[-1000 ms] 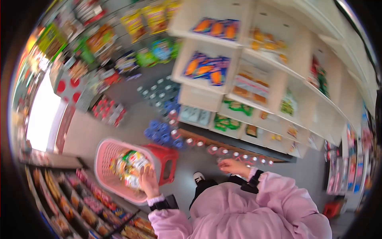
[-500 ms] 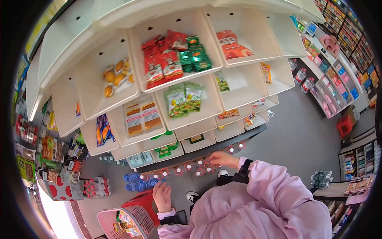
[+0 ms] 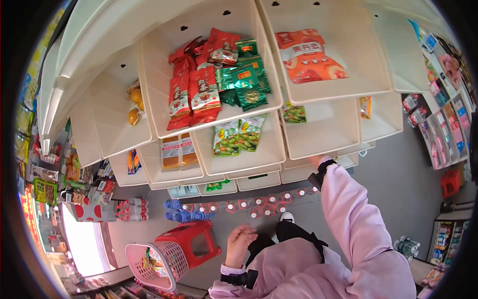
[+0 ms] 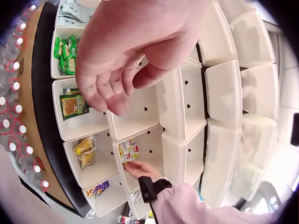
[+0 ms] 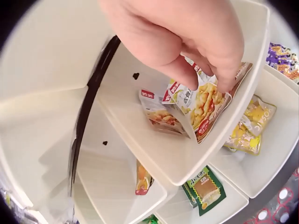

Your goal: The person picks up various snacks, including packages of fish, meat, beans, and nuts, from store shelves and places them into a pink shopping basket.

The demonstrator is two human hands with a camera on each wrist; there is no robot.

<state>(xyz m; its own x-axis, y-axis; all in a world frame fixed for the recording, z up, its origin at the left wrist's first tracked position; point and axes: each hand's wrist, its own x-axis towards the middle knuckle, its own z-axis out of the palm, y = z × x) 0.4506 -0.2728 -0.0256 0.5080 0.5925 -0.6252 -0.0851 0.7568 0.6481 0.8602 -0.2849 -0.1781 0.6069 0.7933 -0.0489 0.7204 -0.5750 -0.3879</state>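
Observation:
In the right wrist view my right hand [image 5: 182,37] reaches into a cream shelf bin [image 5: 154,154]. Its thumb and fingers pinch the top of a white snack packet [image 5: 208,105] printed with golden pieces. Behind that stands a similar snack packet [image 5: 161,112], leaning on the bin's wall. The head view mostly hides this hand under the upper bins. My left hand [image 3: 240,244] hangs in front of my body with loosely curled fingers, holding nothing. A pink basket [image 3: 175,259] with several snack packets inside stands to its left, beside a red stool [image 3: 201,239].
Tiered bins above hold red packets [image 3: 204,89], green packets [image 3: 249,87] and an orange-red bag [image 3: 311,57]. Bottles with white caps [image 3: 244,204] line the floor along the shelf's base. A counter [image 3: 443,134] stands at the right, and large bottles [image 3: 407,246] stand on the floor.
My view has swung right from the basket to the shelf, and I am closer to it. The right hand has reached into a lower bin and grips a snack packet. My left hand has left the basket.

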